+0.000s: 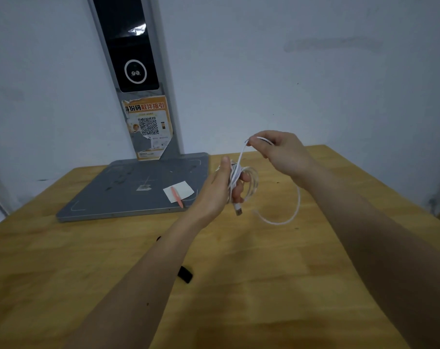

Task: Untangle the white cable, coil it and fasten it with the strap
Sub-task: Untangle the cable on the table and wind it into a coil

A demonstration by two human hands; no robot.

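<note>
The white cable point(249, 183) is wound in several loops around the fingers of my left hand point(220, 190), held above the wooden table. Its USB plug point(238, 210) hangs down below that hand. My right hand point(279, 151) is raised a little higher and to the right, pinching a strand of the cable between thumb and fingers. A loose loop of the cable point(287, 217) droops from there down to the table. The black strap point(185, 274) lies flat on the table near me, partly hidden under my left forearm.
A grey scanner base point(128, 195) with an upright post point(138, 71) stands at the back left against the wall. On the base lie a white paper slip point(182, 188) and a pink pen point(177, 196). The wooden table point(264, 285) spreads around my arms.
</note>
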